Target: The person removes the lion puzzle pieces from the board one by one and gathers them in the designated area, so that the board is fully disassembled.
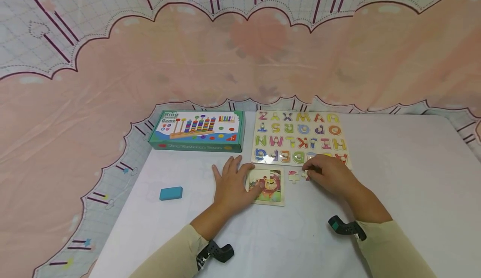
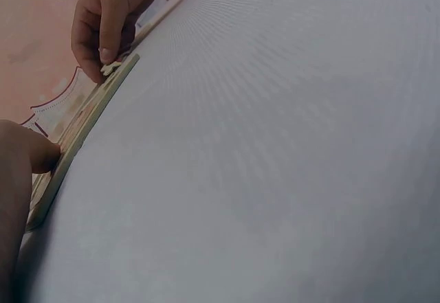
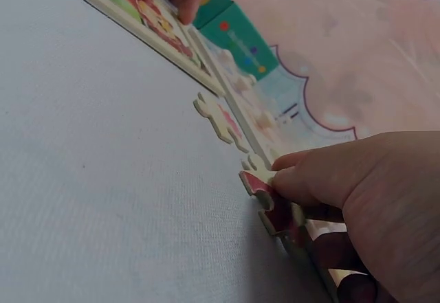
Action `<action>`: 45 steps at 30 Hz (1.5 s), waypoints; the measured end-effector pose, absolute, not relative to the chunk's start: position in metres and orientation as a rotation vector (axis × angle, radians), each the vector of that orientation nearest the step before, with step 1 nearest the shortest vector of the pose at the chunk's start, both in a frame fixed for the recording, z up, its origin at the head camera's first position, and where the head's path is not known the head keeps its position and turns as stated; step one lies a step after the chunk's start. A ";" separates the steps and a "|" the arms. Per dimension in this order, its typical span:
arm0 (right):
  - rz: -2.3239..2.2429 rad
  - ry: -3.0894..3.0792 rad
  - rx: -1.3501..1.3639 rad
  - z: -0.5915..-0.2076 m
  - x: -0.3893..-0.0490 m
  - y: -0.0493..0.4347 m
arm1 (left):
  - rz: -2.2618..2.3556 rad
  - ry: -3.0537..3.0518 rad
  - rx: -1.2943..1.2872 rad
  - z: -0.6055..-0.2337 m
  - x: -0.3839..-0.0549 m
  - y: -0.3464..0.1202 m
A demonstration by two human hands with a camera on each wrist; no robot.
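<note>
A small wooden jigsaw puzzle (image 1: 277, 180) with a bear picture lies in its frame on the white table. My left hand (image 1: 231, 188) rests on its left side, thumb across the picture and fingers spread toward the back. Just right of the frame, my right hand (image 1: 334, 177) pinches a jigsaw piece (image 3: 271, 203) with red on its face between thumb and forefinger. Another loose jigsaw piece (image 3: 221, 119) lies flat between the frame and the held piece. The right hand covers part of the alphabet board's front row in the head view.
Behind the puzzle lies a wooden alphabet board (image 1: 300, 135) with colourful letters. A green Ring Challenge Game box (image 1: 197, 130) stands left of it. On the left part of the table (image 1: 406, 178) sits a blue block (image 1: 170, 193). Patterned cloth hangs behind.
</note>
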State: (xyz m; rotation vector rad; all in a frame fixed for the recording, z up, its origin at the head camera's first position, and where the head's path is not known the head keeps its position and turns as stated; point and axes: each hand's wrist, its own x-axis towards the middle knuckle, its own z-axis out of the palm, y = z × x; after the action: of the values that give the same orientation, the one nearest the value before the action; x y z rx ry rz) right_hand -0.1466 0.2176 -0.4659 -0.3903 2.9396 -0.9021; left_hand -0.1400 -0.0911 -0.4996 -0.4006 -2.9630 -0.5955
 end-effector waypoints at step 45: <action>-0.831 2.719 -0.965 -0.466 -0.175 0.153 | -0.667 -2.965 -0.364 -0.496 -0.134 -0.072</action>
State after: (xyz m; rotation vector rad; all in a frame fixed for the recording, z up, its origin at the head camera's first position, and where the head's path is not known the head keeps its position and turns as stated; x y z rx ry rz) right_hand -0.1755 0.1529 -0.4659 -0.9652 2.7189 -0.8306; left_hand -0.1342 -0.0717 -0.4958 -0.3640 -2.9655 -0.6666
